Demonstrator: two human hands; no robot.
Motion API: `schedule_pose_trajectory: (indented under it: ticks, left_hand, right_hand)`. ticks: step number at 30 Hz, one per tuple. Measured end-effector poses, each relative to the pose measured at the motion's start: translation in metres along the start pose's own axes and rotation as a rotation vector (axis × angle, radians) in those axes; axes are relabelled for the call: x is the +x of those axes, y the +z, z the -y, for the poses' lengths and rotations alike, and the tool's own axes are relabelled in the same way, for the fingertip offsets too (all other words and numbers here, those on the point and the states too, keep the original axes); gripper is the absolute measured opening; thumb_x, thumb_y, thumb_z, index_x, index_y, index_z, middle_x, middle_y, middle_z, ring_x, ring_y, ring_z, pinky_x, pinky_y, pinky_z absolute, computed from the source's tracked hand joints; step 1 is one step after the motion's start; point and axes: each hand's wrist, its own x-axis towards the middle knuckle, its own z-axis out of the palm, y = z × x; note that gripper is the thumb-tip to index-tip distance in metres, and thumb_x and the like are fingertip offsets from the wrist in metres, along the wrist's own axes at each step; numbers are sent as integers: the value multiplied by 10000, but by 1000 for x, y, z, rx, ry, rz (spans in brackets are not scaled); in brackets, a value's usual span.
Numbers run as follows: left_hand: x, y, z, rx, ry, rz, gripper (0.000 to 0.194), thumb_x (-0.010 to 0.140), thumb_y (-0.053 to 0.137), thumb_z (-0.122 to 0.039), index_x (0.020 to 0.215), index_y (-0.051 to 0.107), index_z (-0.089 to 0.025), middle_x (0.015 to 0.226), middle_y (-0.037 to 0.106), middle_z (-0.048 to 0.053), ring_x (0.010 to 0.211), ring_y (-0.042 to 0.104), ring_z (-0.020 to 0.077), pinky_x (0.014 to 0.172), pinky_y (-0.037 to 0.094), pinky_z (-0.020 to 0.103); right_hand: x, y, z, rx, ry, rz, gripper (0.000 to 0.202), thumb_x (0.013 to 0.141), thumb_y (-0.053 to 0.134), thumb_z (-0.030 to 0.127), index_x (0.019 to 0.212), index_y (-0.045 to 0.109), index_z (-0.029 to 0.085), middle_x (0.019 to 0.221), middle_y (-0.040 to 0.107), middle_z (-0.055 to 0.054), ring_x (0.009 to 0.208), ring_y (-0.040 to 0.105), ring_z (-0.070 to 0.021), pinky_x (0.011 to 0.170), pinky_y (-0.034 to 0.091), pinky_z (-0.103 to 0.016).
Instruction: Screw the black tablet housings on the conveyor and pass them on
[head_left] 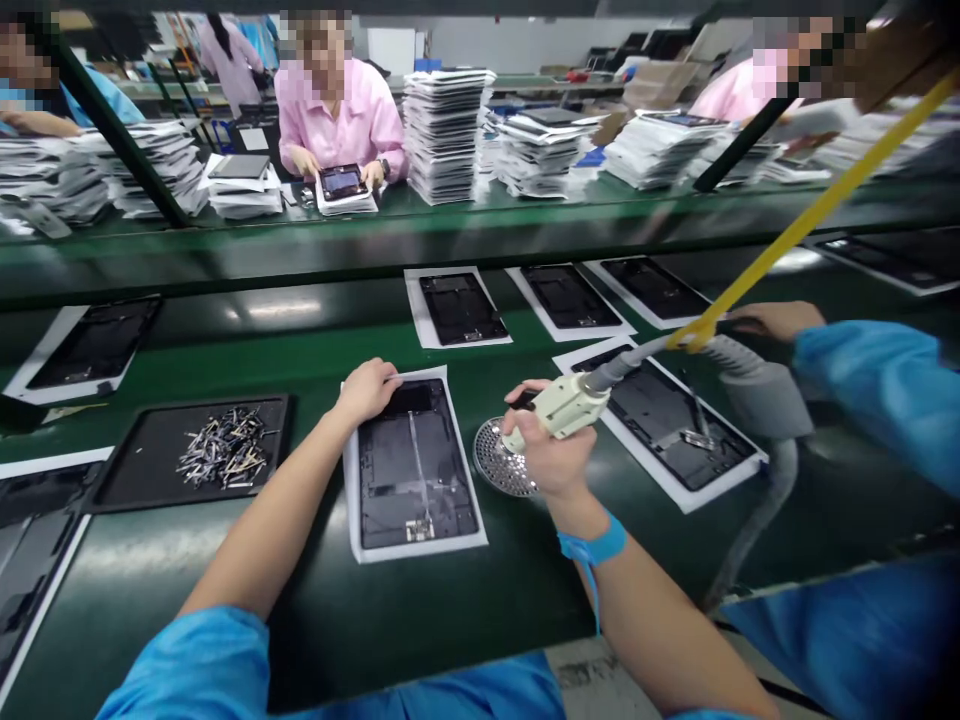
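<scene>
A black tablet housing (427, 480) lies on a white sheet in front of me, with a pale flat strip down its middle. My left hand (367, 390) is closed at its top left edge, fingers bent over the rim and the sheet. To the right, my right hand (559, 450) is wrapped round a pale green air gun (559, 408), a pistol-shaped tool with a grey hose at its rear. Below the gun's front end is a round metal disc full of holes (499, 460); I cannot tell whether they touch. A blue band circles my right wrist.
A black tray (157, 460) holds many small strips at left. More tablet housings on sheets (465, 308) lie along the green bench. At right, a co-worker's hand (780, 318) is near a yellow strap (825, 210) and thick hose. Paper stacks (448, 135) line the far shelf.
</scene>
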Motion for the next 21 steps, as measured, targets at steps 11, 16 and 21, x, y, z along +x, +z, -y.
schedule_pose_trajectory:
  ticks: [11,16,21]
  left_hand:
    - [5,13,5,-22,-3,-68,238,993,536,-346,949,721,-203,947,660,75,979,611,234,881,474,337]
    - [7,15,6,-30,11,-73,252,993,530,-352,951,726,-200,937,661,78,969,611,235,880,474,341]
    - [6,16,7,-24,15,-75,265,994,524,-366,959,729,-202,936,661,77,965,610,233,875,478,336]
  right_hand:
    - [-2,3,-2,-18,0,3,250,836,747,279,1046,622,223,894,682,2,522,625,-98,466,541,-256]
    - [-2,3,-2,-13,11,9,242,821,757,251,1027,633,224,888,684,4,523,629,-100,474,537,-261]
    - [-3,2,-6,9,19,1,251,809,765,252,1023,640,216,859,685,8,516,632,-108,477,537,-268]
